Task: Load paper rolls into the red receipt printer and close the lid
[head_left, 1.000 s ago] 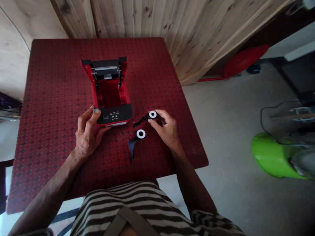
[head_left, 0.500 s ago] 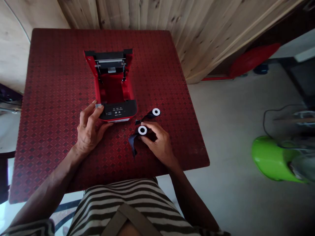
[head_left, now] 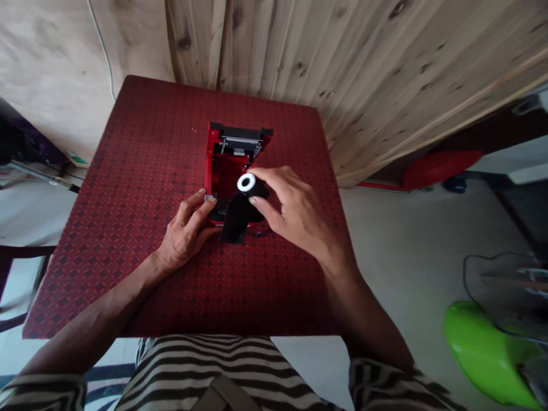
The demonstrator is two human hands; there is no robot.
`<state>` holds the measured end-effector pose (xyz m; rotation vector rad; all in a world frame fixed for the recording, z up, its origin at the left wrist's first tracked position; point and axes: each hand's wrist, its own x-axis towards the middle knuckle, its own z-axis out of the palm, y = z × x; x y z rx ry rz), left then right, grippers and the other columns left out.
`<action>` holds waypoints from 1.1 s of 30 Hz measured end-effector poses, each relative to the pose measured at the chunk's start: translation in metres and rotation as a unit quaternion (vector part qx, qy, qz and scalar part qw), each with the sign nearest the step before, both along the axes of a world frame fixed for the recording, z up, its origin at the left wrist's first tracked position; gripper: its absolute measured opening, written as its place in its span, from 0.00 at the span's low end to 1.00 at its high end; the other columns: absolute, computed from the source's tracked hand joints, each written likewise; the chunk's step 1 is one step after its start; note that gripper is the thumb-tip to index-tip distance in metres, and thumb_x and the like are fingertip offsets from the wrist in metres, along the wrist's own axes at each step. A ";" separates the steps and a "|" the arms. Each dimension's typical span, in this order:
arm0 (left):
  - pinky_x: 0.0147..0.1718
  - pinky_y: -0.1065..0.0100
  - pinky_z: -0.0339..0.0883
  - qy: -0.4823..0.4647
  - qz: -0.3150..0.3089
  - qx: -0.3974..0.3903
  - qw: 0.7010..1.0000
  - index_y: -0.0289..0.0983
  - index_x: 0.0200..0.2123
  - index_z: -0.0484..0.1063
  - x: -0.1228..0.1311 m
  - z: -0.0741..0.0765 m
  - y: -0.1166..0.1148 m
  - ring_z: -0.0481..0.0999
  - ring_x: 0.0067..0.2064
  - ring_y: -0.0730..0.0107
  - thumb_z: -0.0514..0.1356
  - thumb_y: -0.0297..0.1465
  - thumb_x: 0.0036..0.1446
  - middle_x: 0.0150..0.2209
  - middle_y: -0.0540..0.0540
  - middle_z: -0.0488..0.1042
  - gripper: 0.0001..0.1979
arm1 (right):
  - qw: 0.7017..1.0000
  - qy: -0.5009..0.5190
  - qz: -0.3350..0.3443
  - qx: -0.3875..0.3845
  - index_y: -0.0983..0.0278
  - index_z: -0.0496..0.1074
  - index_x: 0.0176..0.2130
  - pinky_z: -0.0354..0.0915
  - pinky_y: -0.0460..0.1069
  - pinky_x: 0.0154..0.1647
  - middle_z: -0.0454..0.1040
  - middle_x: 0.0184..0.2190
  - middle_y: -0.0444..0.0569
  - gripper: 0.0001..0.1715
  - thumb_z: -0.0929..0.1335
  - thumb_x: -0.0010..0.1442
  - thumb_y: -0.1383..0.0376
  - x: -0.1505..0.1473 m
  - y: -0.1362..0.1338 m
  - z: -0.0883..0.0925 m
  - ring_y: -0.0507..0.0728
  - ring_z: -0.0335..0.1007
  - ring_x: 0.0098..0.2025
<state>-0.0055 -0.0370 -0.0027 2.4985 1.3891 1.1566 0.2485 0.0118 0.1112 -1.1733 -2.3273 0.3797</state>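
Observation:
A small red and black label printer (head_left: 209,162) stands on the table with its lid raised and its bay showing. My left hand (head_left: 182,237) grips the printer's front left corner, thumb low at the front and fingers on top. My right hand (head_left: 295,214) pinches a roll of black tape (head_left: 247,182) with a white core between thumb and fingers. The roll is held above the printer's front part. Its loose tail hangs down over the front panel and hides most of it. A dark strip end (head_left: 262,233) shows below my right hand; the second roll is hidden.
The table (head_left: 141,171) has a red patterned cover and stands against a wooden plank wall (head_left: 274,51). A green plastic tub (head_left: 479,348) and a cable are on the floor at right. A dark chair (head_left: 25,251) stands at left.
My right hand has lifted the black roll from the table and carried it up and left over the printer. My left hand stays on the printer corner. The view has shifted.

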 end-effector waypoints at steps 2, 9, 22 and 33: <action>0.58 0.58 0.81 -0.001 -0.003 -0.007 1.000 0.45 0.74 0.54 0.000 -0.001 -0.001 0.76 0.65 0.55 0.63 0.34 0.70 0.67 0.34 0.67 0.35 | 0.997 -0.068 0.029 -0.019 0.63 0.73 0.56 0.71 0.62 0.60 0.80 0.52 0.56 0.19 0.68 0.66 0.73 -0.017 0.023 -0.002 0.66 0.75 0.56; 0.58 0.58 0.81 0.003 0.016 0.010 1.000 0.43 0.73 0.56 0.003 -0.002 -0.001 0.77 0.63 0.55 0.67 0.38 0.66 0.65 0.33 0.68 0.37 | 0.959 -0.263 0.022 -0.103 0.67 0.75 0.51 0.71 0.56 0.47 0.81 0.43 0.59 0.15 0.66 0.67 0.76 -0.049 0.050 -0.001 0.66 0.79 0.47; 0.61 0.58 0.79 -0.005 0.008 0.010 1.000 0.44 0.74 0.56 0.003 -0.004 0.000 0.76 0.65 0.54 0.68 0.37 0.65 0.66 0.34 0.68 0.39 | 0.960 -0.270 0.042 -0.055 0.70 0.76 0.46 0.68 0.56 0.57 0.81 0.45 0.60 0.16 0.64 0.64 0.80 -0.049 0.045 -0.001 0.65 0.74 0.52; 0.62 0.59 0.78 -0.005 0.003 0.017 1.000 0.39 0.72 0.59 0.004 -0.003 0.001 0.75 0.66 0.54 0.69 0.35 0.64 0.65 0.32 0.68 0.38 | 0.941 -0.311 0.051 -0.126 0.71 0.79 0.48 0.70 0.56 0.53 0.81 0.48 0.62 0.19 0.62 0.67 0.80 -0.056 0.064 -0.011 0.65 0.77 0.53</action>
